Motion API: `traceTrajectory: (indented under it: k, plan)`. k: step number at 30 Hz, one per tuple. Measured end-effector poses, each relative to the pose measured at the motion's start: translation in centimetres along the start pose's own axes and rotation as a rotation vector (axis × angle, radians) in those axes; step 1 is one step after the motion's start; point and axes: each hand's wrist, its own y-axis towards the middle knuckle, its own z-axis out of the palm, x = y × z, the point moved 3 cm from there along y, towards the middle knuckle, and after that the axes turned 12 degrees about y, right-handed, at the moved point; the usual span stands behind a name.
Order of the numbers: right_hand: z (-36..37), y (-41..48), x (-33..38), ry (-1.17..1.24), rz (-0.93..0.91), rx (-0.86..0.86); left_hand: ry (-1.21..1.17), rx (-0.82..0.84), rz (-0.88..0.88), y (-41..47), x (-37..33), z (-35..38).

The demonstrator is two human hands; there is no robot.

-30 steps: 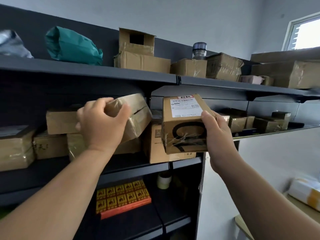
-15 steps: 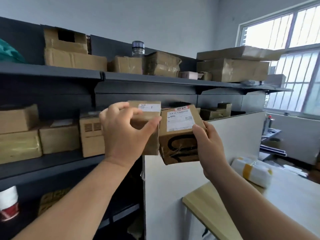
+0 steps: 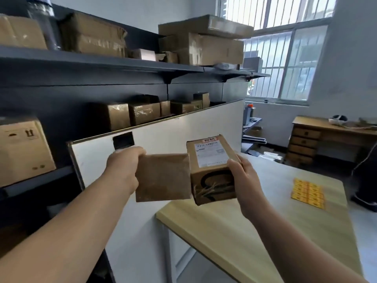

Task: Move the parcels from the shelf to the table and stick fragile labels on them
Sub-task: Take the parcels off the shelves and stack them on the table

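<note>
Carrying two parcels clear of the shelf (image 3: 102, 64), left hand (image 3: 122, 170) gripping the plain parcel (image 3: 163, 177) & right hand (image 3: 242, 176) wrapped round the printed parcel (image 3: 212, 170), both just above the table (image 3: 234, 231) edge, neither set down yet, sticker sheet (image 3: 308, 194) beyond right hand untouched, so approx early on.

The left hand (image 3: 122, 170) with its plain brown parcel (image 3: 163, 177) and the right hand (image 3: 242, 176) with its labelled parcel (image 3: 212, 170) are now clear of the shelf (image 3: 102, 62), side by side near the bench (image 3: 234, 231) corner; a second ago both were at the shelf.
</note>
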Motion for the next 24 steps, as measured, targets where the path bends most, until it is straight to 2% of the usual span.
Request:
traceTrajectory:
  k: [4, 7, 13, 19, 24]
  plan:
    - [-1.7, 1.9, -2.5, -0.047, 0.021, -0.031, 0.061, 0.073, -0.034, 3.4, 2.5, 3.5]
    - [-2.8, 3.9, -4.7, -0.071, 0.058, -0.083, 0.089, 0.196, -0.086, 5.7, 4.0, 5.8]
    - [-4.4, 8.8, -9.2, -0.113, 0.205, -0.169, 0.088, 0.361, -0.133, 11.2, 6.7, 10.3]
    - [-6.6, 12.8, -13.9, -0.08, 0.364, -0.229, 0.153, 0.459, -0.188, 16.0, 9.8, 14.1]
    - [-8.7, 16.8, -17.2, -0.056, 0.463, -0.238, 0.145, 0.467, -0.198, 18.7, 12.2, 17.4]
